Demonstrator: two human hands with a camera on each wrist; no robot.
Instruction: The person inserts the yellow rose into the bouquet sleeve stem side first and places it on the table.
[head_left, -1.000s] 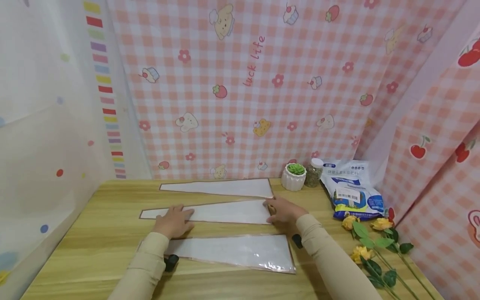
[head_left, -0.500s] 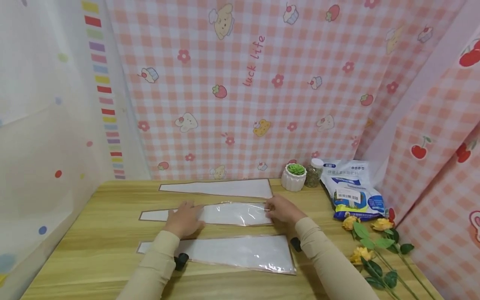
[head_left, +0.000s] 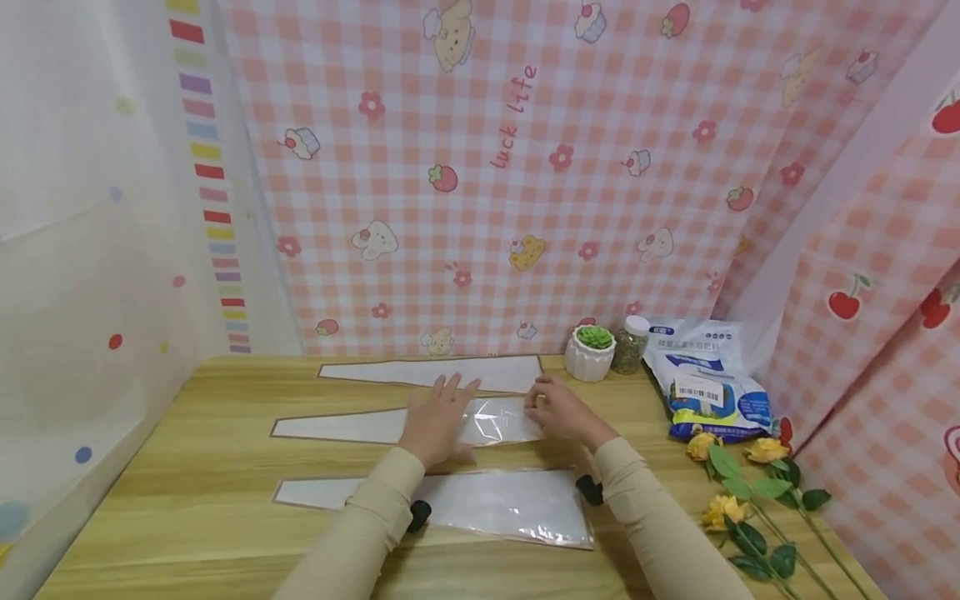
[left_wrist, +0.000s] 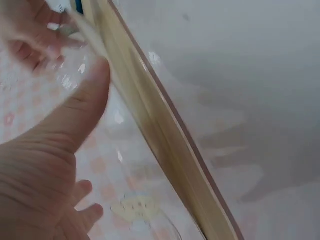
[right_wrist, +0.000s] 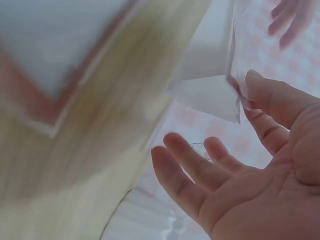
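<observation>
Three tapered plastic flower sleeves, white with brown edges and a glossy clear film, lie in rows on the wooden table. In the head view my right hand [head_left: 564,410] is at the wide end of the middle sleeve [head_left: 330,427]. The right wrist view shows its thumb and a finger pinching the clear film [right_wrist: 212,97], the other fingers spread loosely. My left hand [head_left: 437,423] lies over the middle of that sleeve, fingers extended, overlapping the lower edge of the far sleeve [head_left: 390,371]. Its thumb [left_wrist: 82,107] is straight beside the edge. The near sleeve [head_left: 510,504] lies below both hands.
A potted succulent [head_left: 590,354] and a lidded jar [head_left: 631,343] stand at the back, right of the sleeves. Farther right are a blue and white packet [head_left: 708,387] and yellow roses [head_left: 723,510] with long stems. A checked curtain [head_left: 480,208] hangs behind the table [head_left: 172,500].
My left hand has slid right along the middle sleeve towards my right hand. Creased reflections have appeared in the film near its wide end. The right hand stays at that end.
</observation>
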